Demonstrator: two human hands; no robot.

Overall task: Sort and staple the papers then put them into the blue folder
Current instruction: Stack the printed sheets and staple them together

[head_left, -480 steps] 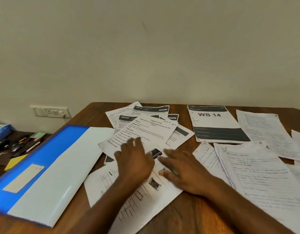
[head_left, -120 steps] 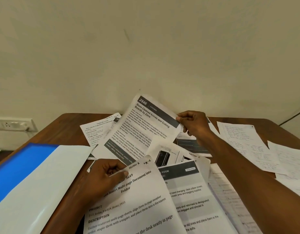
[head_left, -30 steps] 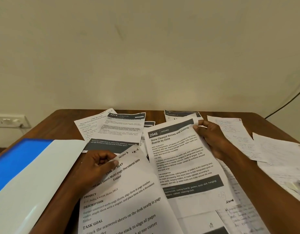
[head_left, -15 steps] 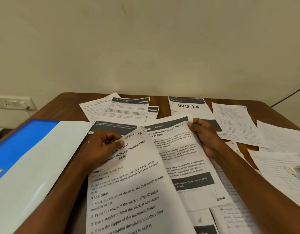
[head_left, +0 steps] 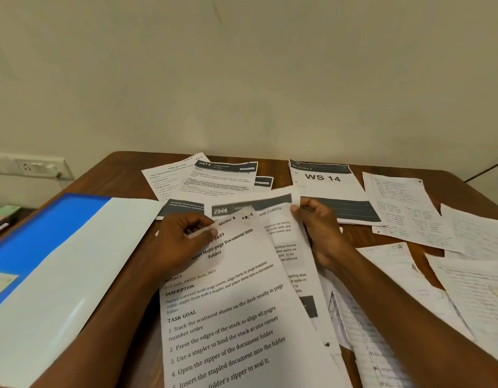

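Papers (head_left: 228,303) lie just right of the blue folder (head_left: 46,247); your left hand (head_left: 183,242) pinches the top sheet, right hand (head_left: 317,228) pinches sheet 2946 (head_left: 250,207) beneath; loose pinches could let pages slip out of order

two hands (head_left: 186,242) (head_left: 320,233), one blue folder (head_left: 46,247), many papers (head_left: 326,180)

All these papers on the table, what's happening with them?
A person is sorting printed sheets. The left hand pinches the top of the task sheet, while the right hand grips the sheet numbered 2946, tucked partly beneath it. More pages, including the WS 14 sheet, lie scattered on the wooden table. The blue folder lies at the left, with no papers visibly in it yet.
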